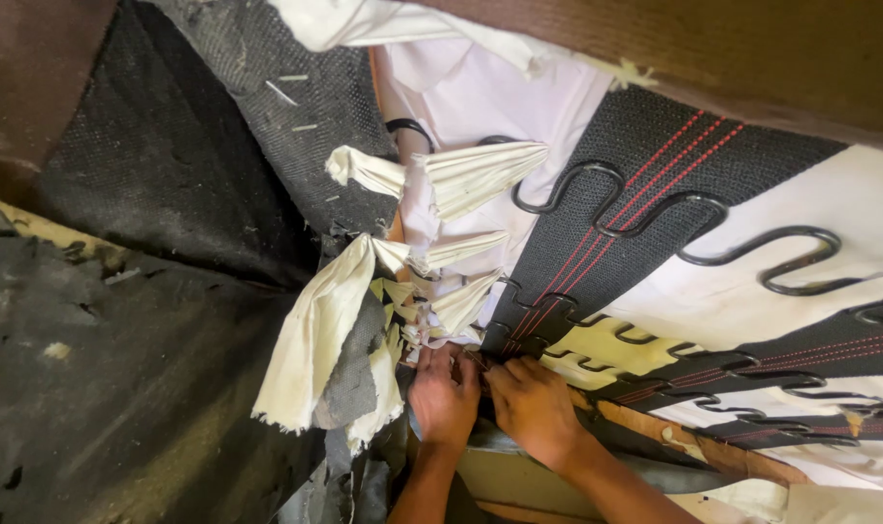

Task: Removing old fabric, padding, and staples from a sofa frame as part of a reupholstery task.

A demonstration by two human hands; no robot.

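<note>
Both hands press together at the wooden frame rail [645,419], just where the black webbing strap [597,233] with red stripes meets it. The left hand [442,396] lies palm down, fingers [432,361] curled narrow into the bunched white fabric strips [461,184]; whether they pinch anything I cannot tell. The right hand [533,403] sits touching it on the strap side, fingers bent tight onto the strap's lower end. The strap runs long from that end up and away to the right, slanting toward the brown board [752,58]. Dark zigzag springs [655,209] cross over it. Left of the rail hangs torn black dust cloth [170,175].
</note>
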